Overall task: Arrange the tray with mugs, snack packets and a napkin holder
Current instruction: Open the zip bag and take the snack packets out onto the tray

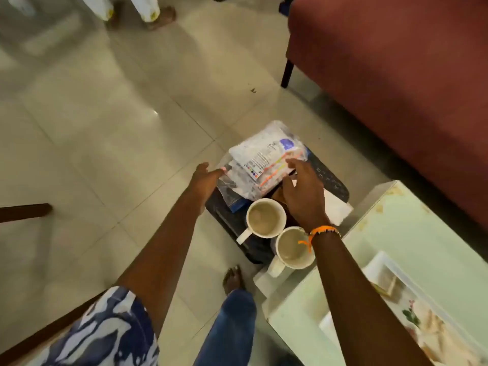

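A dark tray (331,180) sits low beside the glass table's corner. On it stand two white mugs, one (266,218) near the middle and one (293,248) at the near end. Clear snack packets (265,155) lie stacked across the far left part of the tray. My left hand (204,179) reaches to the packets' left edge with its fingers stretched out. My right hand (302,196) hovers over the tray, fingers spread, fingertips at the top packet's right edge. Beneath it show a brown piece and white napkins (338,207); I cannot tell if that is the holder.
A maroon sofa (396,75) stands at the right. A glass table (412,233) at lower right carries a floral white tray (412,307). Another person's feet (161,18) are at the top. A dark wooden leg (25,211) juts in from the left. My own foot (233,280) is below the tray.
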Motion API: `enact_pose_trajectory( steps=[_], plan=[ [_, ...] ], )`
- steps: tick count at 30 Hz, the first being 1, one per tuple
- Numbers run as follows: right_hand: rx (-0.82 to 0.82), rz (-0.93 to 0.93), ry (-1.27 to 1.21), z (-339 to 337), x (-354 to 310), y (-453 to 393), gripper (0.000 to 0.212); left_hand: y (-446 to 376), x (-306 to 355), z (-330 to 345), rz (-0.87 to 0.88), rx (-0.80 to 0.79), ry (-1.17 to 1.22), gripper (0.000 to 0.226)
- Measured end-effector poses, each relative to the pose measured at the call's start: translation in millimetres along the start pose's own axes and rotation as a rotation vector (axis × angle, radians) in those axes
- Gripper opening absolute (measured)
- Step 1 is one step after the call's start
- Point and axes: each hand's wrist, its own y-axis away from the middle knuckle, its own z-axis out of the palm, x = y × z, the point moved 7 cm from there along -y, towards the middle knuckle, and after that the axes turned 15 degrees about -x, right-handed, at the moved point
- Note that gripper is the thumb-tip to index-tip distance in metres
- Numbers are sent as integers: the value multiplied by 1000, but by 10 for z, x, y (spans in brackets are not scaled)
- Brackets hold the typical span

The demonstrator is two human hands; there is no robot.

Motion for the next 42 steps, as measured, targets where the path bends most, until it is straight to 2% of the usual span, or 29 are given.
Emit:
enact_pose_trajectory(
  steps=[2,4,9,14,18,20,22,25,27,29,32,34,35,36,38,40,42],
  plan=[
    [-103,61,-91,170,60,-217,50,-168,-59,-7,-84,-63,17,69],
    [-179,98,-114,321,97,-344,59,-285,-99,17,-113,-118,17,70],
    [-152,111,-218,469,147,-476,63,-392,-43,8,-81,-100,49,36],
    [-126,147,-338,448,174,-506,59,-240,269,-34,134,-44,183,26],
    [0,203,-374,215,155,-367,49,178,659,160,390,-25,122,10],
    [60,258,-662,99,161,-186,37,544,854,391,598,-42,-3,18],
    [75,278,-1120,15,157,56,38,929,964,663,823,-75,-269,23],
    [-102,125,-1672,-165,107,477,57,1427,873,1141,1030,-224,-603,26],
    [-86,-9,-1760,-342,230,791,45,1720,705,1476,1113,-215,-827,26],
    [32,2,-1720,-452,547,1189,33,1996,485,1832,1163,-235,-1010,33],
    [69,168,-1626,-376,1099,1841,20,2334,60,2258,1088,-555,-1024,23],
    [93,207,-1671,-306,1444,2300,21,2474,-240,2464,896,-755,-827,29],
    [123,226,-1684,-290,1600,2535,19,2520,-379,2560,778,-803,-689,35],
    [156,268,-1688,-254,1747,2727,17,2525,-484,2617,699,-795,-554,41],
    [229,328,-1664,-199,2061,3135,30,2475,-743,2745,593,-652,-427,42],
    [248,327,-1648,-114,2304,3439,40,2323,-1157,2808,324,-501,-438,38],
    [223,319,-1651,-12,2476,3595,36,2249,-1577,2872,97,-500,-486,31]
  ],
)
